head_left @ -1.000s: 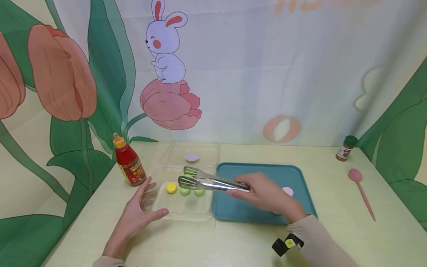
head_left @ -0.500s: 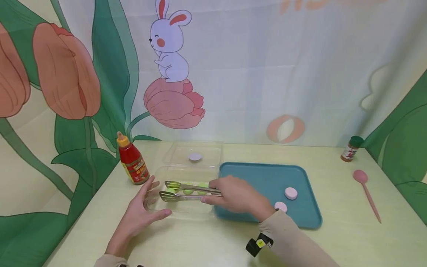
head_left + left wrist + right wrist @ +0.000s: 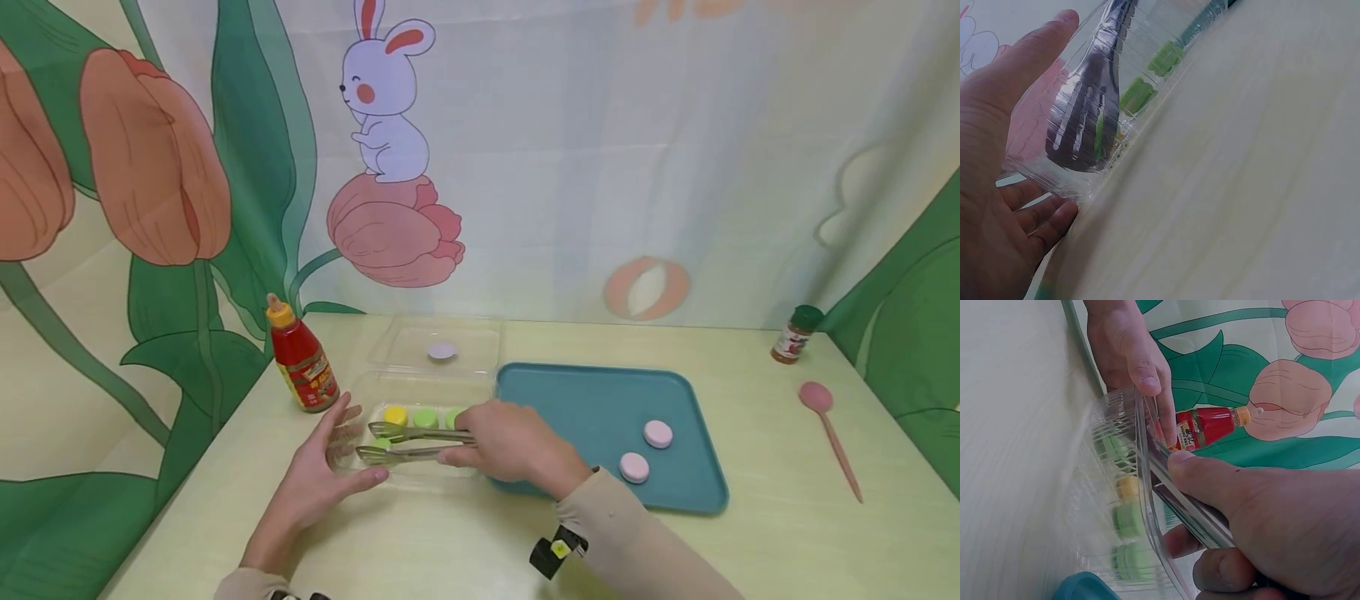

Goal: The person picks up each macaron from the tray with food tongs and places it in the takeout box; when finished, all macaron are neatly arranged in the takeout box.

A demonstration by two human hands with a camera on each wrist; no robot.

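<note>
My left hand holds the left end of a clear plastic box, thumb along its front and fingers at its left side. My right hand grips metal tongs, lowered into the box from the right. Between the slotted tips is a green macaron; whether they still pinch it I cannot tell. Behind the tongs stand a yellow macaron and two more green macarons, the right one partly behind my right hand. In the right wrist view the macarons show through the box wall.
A blue tray with two pink macarons lies right of the box, whose open lid leans back. A red sauce bottle stands behind my left hand. Far right are a spice jar and a pink spoon.
My right hand has brought the tongs leftward and down into the box, with a green macaron at their tips. The pink macarons on the tray have come into fuller view. My left hand stays put.
</note>
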